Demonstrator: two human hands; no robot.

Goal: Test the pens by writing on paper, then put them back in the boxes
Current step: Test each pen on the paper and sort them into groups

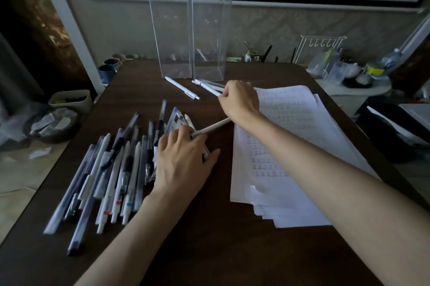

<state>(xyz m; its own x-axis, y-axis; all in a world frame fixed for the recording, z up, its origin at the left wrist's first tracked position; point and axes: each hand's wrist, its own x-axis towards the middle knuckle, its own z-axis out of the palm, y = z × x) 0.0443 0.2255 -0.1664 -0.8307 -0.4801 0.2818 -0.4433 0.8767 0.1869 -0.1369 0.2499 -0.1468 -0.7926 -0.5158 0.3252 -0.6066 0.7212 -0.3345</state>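
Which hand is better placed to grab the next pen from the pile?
Left. The left hand rests on the pen pile; the right hand is busy pinching a white pen near the clear boxes.

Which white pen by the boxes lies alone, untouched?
The white pen lying in front of the left clear box; the others bunch together at the right hand.

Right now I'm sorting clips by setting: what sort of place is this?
Probably a home desk or study corner: a dark table holding handwritten paper sheets, a spread of pens, and household clutter beside it.
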